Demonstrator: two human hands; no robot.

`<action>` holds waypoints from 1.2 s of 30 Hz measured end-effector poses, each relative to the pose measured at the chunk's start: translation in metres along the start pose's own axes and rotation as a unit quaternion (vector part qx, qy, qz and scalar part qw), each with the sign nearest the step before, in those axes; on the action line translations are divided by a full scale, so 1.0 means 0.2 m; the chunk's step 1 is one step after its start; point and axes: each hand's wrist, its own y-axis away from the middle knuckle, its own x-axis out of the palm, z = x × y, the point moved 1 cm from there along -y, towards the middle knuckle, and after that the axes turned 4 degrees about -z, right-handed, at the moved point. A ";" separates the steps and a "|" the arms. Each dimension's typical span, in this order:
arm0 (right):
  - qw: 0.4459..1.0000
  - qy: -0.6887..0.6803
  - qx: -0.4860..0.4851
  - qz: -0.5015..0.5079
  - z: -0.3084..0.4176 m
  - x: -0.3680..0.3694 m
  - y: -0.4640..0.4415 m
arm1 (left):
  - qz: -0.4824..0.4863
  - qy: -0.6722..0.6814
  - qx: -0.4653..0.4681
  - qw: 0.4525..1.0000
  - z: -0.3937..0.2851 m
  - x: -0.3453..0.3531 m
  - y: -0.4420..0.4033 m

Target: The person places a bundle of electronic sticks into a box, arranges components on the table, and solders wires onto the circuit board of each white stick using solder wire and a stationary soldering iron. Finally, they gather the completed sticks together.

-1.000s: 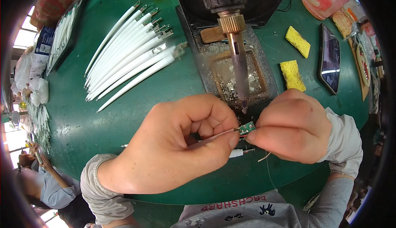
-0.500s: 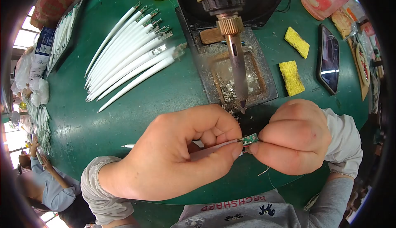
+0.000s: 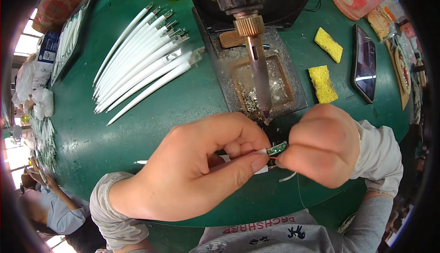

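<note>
A white stylus pen with a narrow green circuit board at its end lies in the pinch of my left hand. Most of its barrel is hidden by that hand; a pointed white tip shows to the left. Close against the board is my right hand, its fingers closed at a thin red wire beside the board. Below these fingers hangs a short pale curled strip. Just above the board points a soldering iron, held tip down.
Behind the hands is a solder-stained tray. Several white stylus pens lie in a row at left. Yellow sponges and a phone are at right. Another person sits at far left.
My right fingers have shifted and turned slightly around the board's end. The board now tilts a little more upward, and the pale strip below shows more.
</note>
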 end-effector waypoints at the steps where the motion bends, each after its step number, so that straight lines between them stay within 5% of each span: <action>1: 0.998 -0.009 0.054 -0.010 0.00 0.02 0.00 | 0.000 0.000 -0.001 1.000 0.01 0.00 0.00; 3: 0.985 -0.049 0.163 -0.005 0.02 0.03 -0.01 | -0.031 -0.117 0.151 0.981 0.03 0.00 -0.01; 9: 0.956 -0.088 0.278 0.028 0.04 0.02 -0.05 | -0.044 -0.109 0.106 0.987 0.04 0.00 -0.01; 13: 0.959 -0.106 0.260 0.029 0.02 0.00 -0.06 | -0.048 -0.121 0.102 0.986 0.03 0.00 -0.01; 18: 0.833 -0.278 0.470 0.085 -0.03 -0.10 -0.11 | -0.088 -0.050 -0.002 0.995 0.00 0.00 0.00; 23: 0.864 -0.224 0.428 0.139 -0.02 -0.12 -0.11 | -0.089 0.018 -0.006 0.996 -0.01 -0.01 -0.01; 25: 0.859 -0.253 0.440 0.072 -0.01 -0.10 -0.11 | -0.093 0.034 -0.011 0.995 -0.01 -0.01 -0.02; 36: 0.844 -0.264 0.465 0.051 0.00 -0.08 -0.11 | -0.105 0.086 0.049 0.989 -0.03 -0.01 -0.03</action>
